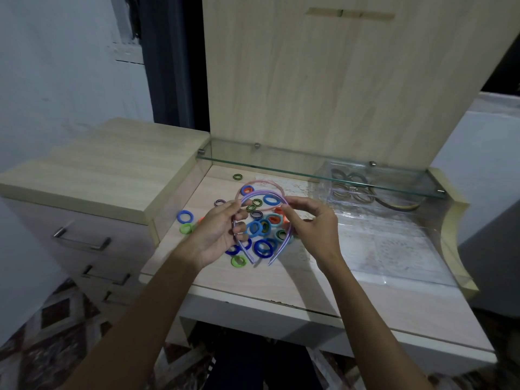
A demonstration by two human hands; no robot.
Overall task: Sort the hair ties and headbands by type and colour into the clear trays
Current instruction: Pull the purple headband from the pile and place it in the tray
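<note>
Lilac headbands [260,195] are lifted above a pile of hair ties [263,229] in blue, green, teal, orange and dark striped colours on the dresser top. My left hand [222,232] grips the left legs of the headbands. My right hand [312,226] pinches their right side near the top. A pink headband [266,183] lies behind them on the surface. A clear tray [334,197] at the back right holds several dark striped hair ties and a dark headband [394,206]. A larger clear tray [408,249] lies in front of it.
A glass shelf [281,161] spans the back, just above the trays. A higher wooden drawer unit [98,170] stands to the left. Single ties lie apart: a striped one [238,177] at the back, a blue one [185,216] and a green one [186,228] at the left.
</note>
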